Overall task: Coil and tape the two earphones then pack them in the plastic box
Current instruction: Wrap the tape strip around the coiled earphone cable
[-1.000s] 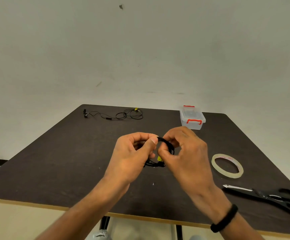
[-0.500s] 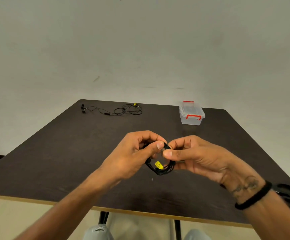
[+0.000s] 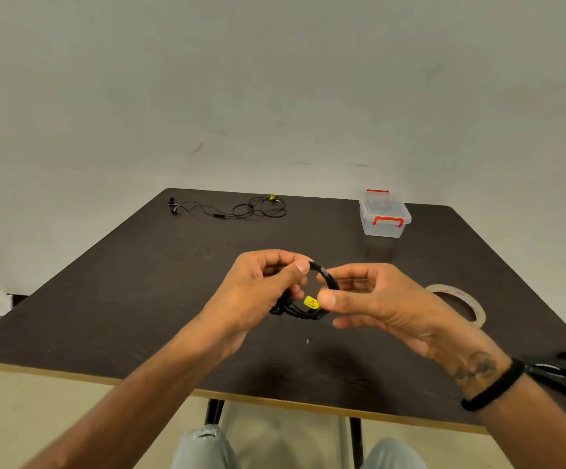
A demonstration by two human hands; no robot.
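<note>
Left hand [image 3: 257,286] and right hand [image 3: 369,299] both pinching coiled earphone [image 3: 308,308] above table centre, second earphone [image 3: 234,209] at eleven o'clock, plastic box [image 3: 384,216] at one o'clock: loops liable to spring apart if either pinch eases before taping

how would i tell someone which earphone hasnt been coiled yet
Start at the dark table and go to its far edge, left of the clear plastic box. The loose earphone lies there, its black cable sprawled out flat. Unlike the coiled earphone pinched between the left hand and right hand, nothing touches it.
</note>
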